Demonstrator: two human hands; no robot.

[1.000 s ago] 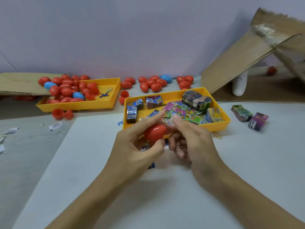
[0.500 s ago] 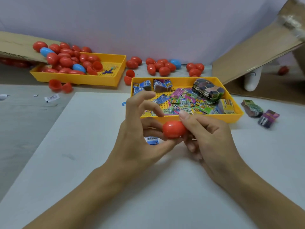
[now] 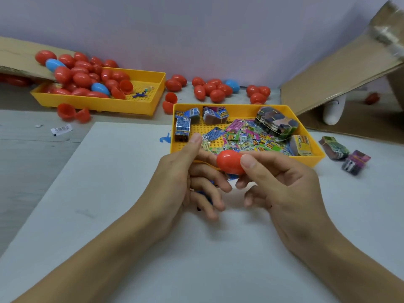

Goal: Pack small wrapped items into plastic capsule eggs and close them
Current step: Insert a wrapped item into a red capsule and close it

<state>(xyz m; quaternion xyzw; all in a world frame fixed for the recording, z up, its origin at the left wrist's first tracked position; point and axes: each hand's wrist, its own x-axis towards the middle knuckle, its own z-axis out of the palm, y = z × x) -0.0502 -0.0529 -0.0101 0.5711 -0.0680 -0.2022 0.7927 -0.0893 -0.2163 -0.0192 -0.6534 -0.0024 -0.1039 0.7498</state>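
Observation:
A closed red capsule egg [image 3: 229, 161] is pinched between the thumb and fingers of my right hand [image 3: 282, 189], just above the white board. My left hand [image 3: 175, 182] is beside it with thumb raised and fingers spread; its index finger reaches toward the egg's left end. A small blue wrapped item [image 3: 206, 194] shows partly under the left fingers. Right behind the hands, the near yellow tray [image 3: 310, 158] holds several small wrapped items [image 3: 240, 136] and bundled packs.
A second yellow tray [image 3: 158, 88] at the back left is heaped with red and blue eggs [image 3: 80, 79]. More eggs [image 3: 214, 90] lie along the wall, open halves [image 3: 72, 113] on the floor. Cardboard [image 3: 338, 77] leans at right; two wrapped bundles [image 3: 334, 147] lie beside the near tray.
The egg has passed from both hands' grip to my right hand's thumb and fingers. My left hand has loosened and spread. The view has tilted down slightly.

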